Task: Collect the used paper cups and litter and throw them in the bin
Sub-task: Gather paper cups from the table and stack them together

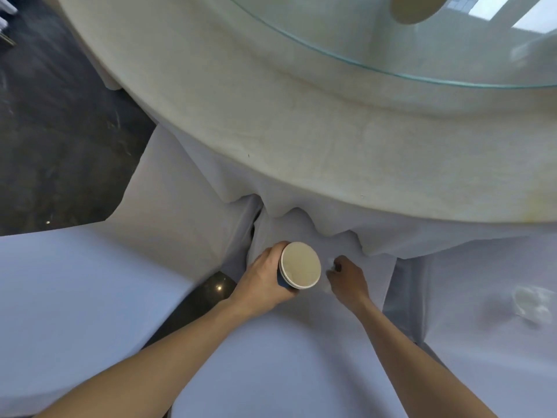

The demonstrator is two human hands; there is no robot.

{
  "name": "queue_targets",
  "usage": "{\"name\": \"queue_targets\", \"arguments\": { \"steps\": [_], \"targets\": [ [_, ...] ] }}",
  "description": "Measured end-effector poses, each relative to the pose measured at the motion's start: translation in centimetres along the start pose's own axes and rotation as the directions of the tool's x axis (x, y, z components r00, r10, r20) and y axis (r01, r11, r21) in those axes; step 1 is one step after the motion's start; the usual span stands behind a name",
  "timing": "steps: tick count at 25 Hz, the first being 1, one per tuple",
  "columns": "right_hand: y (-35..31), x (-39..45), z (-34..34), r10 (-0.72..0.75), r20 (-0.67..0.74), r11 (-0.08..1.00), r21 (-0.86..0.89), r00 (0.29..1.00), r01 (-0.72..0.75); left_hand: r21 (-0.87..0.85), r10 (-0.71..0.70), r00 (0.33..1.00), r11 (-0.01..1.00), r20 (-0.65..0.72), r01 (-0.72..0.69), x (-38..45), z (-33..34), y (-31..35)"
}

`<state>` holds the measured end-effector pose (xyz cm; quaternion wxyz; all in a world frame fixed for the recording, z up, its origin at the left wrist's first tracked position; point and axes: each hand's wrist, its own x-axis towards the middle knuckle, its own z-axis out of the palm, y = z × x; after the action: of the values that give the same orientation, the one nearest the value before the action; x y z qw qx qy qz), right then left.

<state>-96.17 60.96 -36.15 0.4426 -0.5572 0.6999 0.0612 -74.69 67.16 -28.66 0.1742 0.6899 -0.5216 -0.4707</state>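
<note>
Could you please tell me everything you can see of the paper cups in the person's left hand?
The paper cups look like a nested stack: at least two white rolled rims show one inside the other, though the count is unclear. They appear to be plain paper, beige inside and seemingly empty. The stack is held roughly upright, mouth toward the camera, by the left hand, whose fingers wrap its side. It hovers above a white-covered chair seat, just before the draped tablecloth. The right hand is close beside it, not touching.

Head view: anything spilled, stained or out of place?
Yes. The tablecloth has yellowish stains, strongest near its right edge. Crumpled clear litter lies on the right chair cover. The left hand holds stacked paper cups; the right hand pinches a small white scrap.
</note>
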Motion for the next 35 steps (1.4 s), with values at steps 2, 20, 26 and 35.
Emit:
{"name": "queue_targets", "arguments": {
  "steps": [2, 20, 26, 35],
  "targets": [
    [-3.3, -3.7, -4.0, 0.007, -0.071, 0.936, 0.351, 0.997, 0.018, 0.021, 0.0, 1.0, 1.0, 0.013, 0.0, -1.2, -1.1, 2.1],
    [-21.5, -21.6, -16.2, -0.426, -0.022, 0.895, -0.157, 0.904, 0.418, -0.076, 0.138, 0.976, 0.985, -0.166, -0.153, -7.6, -13.5, 15.2],
    [-25.4, -21.6, -17.7, -0.424, 0.195, 0.901, -0.006, 0.884, 0.434, -0.025, 0.23, 0.959, 0.971, -0.168, -0.237, -6.2, -16.7, 16.4],
    [-27.4, -16.6, -26.8, -0.456, -0.254, 0.886, -0.044, 0.853, 0.461, -0.2, 0.158, 0.954, 0.957, -0.254, -0.212, -0.1, -17.7, 19.4]
  ]
}}
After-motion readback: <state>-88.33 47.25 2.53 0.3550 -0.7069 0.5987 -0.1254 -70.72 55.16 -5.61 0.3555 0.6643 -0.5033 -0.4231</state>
